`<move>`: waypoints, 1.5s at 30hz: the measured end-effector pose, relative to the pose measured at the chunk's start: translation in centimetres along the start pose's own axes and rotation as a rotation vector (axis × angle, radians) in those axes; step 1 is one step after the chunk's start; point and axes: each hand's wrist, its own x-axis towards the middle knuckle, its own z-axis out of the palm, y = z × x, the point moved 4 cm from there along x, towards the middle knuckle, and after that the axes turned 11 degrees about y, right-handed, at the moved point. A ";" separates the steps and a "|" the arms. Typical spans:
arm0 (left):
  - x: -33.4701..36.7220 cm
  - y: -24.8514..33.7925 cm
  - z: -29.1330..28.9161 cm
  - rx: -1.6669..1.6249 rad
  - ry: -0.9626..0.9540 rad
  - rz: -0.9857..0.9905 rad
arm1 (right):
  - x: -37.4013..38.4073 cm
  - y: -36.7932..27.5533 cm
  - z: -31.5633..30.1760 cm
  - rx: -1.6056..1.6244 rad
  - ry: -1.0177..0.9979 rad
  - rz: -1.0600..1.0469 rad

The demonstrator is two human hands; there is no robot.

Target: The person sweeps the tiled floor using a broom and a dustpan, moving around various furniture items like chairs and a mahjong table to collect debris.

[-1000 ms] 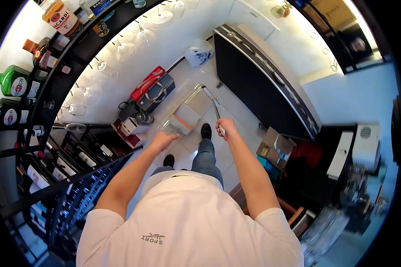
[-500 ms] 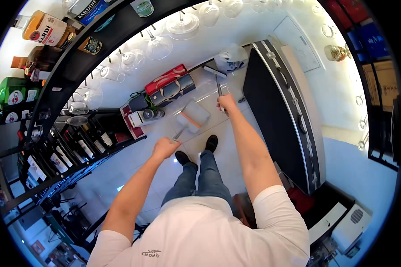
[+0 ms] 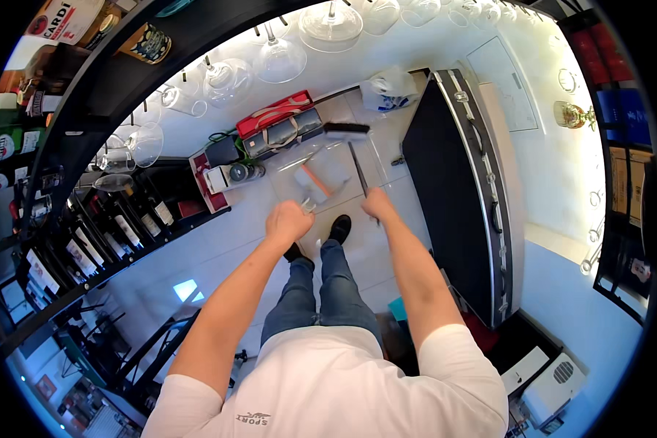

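Broom head (image 3: 347,130) next to the grey bag (image 3: 306,126) in the head view now — half a second ago nearer the white plastic bag (image 3: 389,89), pale top showing. Turned since then, with dark bristles in sight; likely in the middle of a sweep. Stick long, thin and dark, leading down to the right hand (image 3: 377,204), fingers curled snug around it. Left hand (image 3: 289,222) also curled closed, around the handle of the dustpan (image 3: 327,177). Pan pale, with an orange stripe — out past the shoes (image 3: 339,229), near the broom, not touching.
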 end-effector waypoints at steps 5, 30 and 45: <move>1.6 1.1 -0.4 -0.032 -0.024 0.001 | -4.1 1.9 -9.8 0.221 -0.064 0.219; 0.3 -1.3 -0.6 0.051 -0.082 0.003 | -1.4 4.0 1.1 -0.100 -0.089 0.082; -12.9 -11.0 1.2 0.167 -0.075 -0.148 | -3.2 4.1 -6.0 -0.044 -0.050 0.142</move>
